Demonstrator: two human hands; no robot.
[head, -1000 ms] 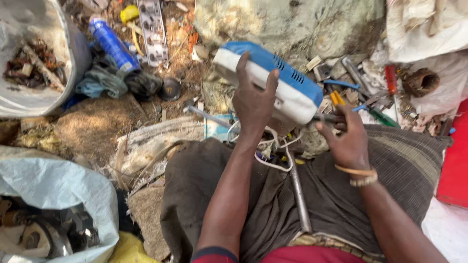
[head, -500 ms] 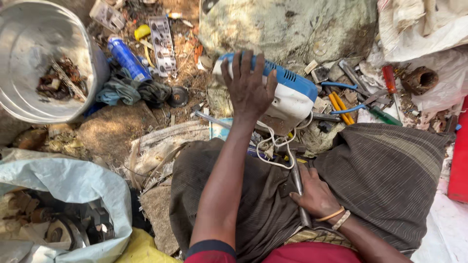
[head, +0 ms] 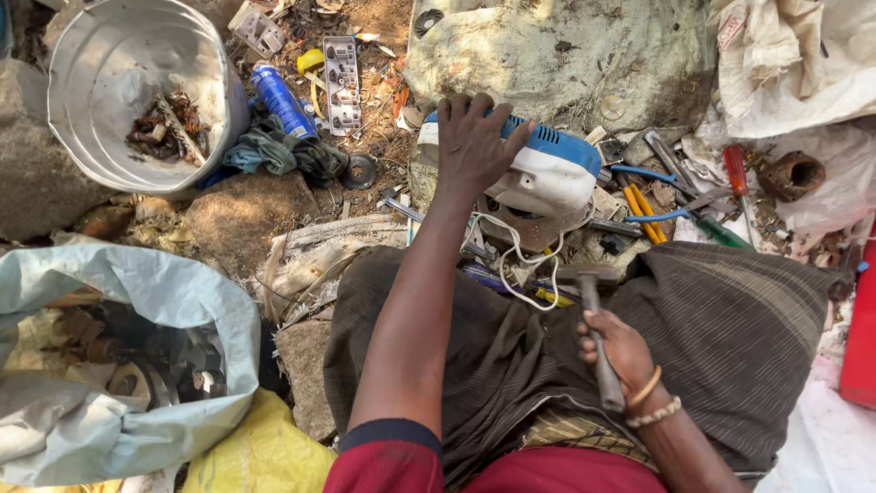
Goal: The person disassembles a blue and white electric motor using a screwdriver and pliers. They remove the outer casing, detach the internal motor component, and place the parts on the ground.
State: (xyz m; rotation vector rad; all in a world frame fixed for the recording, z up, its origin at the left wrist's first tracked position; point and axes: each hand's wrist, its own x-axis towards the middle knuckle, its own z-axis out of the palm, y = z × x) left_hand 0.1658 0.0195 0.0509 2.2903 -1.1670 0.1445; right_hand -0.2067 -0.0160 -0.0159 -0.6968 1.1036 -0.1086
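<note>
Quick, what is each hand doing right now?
Left hand: open, fingers spread flat on the blue-and-white plastic appliance casing.
Right hand: closed around the grey metal hammer, head pointing toward the casing.

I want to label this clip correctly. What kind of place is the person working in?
Probably an outdoor scrap-dismantling spot on bare ground. The left hand presses on a blue and white appliance, the right hand grips a hammer, and a metal bucket holds scrap.
</note>
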